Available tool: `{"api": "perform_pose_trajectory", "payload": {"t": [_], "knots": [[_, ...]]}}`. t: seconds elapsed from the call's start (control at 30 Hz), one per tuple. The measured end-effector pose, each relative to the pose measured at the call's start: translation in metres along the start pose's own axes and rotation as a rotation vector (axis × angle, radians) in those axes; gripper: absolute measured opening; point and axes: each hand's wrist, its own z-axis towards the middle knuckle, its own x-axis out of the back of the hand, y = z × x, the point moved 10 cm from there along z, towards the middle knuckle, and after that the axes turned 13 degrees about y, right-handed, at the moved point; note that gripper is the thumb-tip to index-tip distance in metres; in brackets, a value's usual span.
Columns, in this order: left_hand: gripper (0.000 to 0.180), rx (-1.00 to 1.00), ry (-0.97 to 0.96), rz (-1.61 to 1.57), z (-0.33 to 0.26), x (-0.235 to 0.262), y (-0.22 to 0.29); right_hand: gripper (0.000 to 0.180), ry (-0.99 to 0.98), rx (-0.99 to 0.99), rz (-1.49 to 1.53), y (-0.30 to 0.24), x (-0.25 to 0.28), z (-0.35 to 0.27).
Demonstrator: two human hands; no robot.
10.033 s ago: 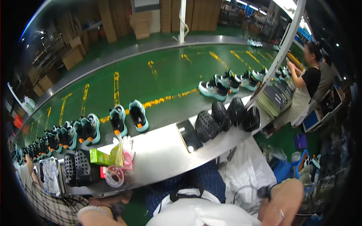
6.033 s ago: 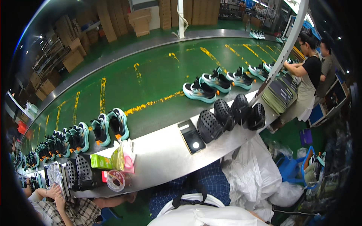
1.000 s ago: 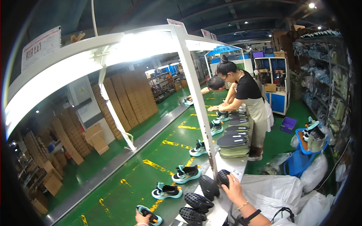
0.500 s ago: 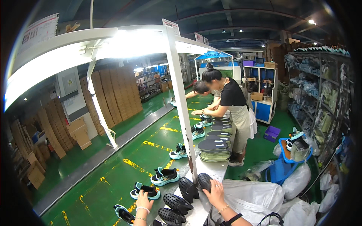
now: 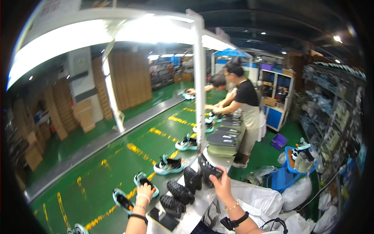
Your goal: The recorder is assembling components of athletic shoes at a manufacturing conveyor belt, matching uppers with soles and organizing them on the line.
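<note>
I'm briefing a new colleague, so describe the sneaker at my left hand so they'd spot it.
Start at the long green surface with yellow marks. Along its right edge runs a row of black and turquoise sneakers. Yours is the sneaker your left hand partly covers; those on either side have no hand on them.

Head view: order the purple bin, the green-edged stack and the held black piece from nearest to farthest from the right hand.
1. Black piece: in the right hand.
2. Green-edged stack: ahead, on the bench.
3. Purple bin: farther off, right, on the floor.
</note>
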Motion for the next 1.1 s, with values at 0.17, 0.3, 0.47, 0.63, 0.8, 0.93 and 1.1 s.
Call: {"api": "perform_pose_trajectory", "payload": {"t": [0.17, 0.3, 0.47, 0.63, 0.8, 0.93, 1.1], "knots": [[0.043, 0.138, -0.099, 0.022, -0.051, 0.035, -0.036, 0.033, -0.308, -0.026, 0.429, -0.054, -0.080, -0.026], [0.028, 0.256, 0.144, -0.046, -0.110, 0.077, -0.054, 0.034, -0.724, 0.116, 0.089, -0.110, -0.178, -0.097], [0.030, 0.452, 0.369, -0.147, -0.148, 0.072, -0.068, 0.036, -0.816, 0.713, -0.382, -0.124, -0.286, -0.172], [0.025, 0.506, 0.390, -0.201, -0.160, 0.067, -0.081, 0.044, -0.913, 0.736, -0.576, -0.070, -0.364, -0.216], [0.028, 0.515, 0.365, -0.169, -0.164, 0.080, -0.081, 0.042, -0.863, 0.805, -0.574, -0.050, -0.379, -0.231], [0.027, 0.487, 0.360, -0.182, -0.148, 0.073, -0.071, 0.038, -0.682, 1.060, -0.547, -0.035, -0.382, -0.229], [0.034, 0.549, 0.345, -0.162, -0.163, 0.060, -0.081, 0.029, -0.893, 0.891, -0.679, -0.016, -0.411, -0.255]]}}
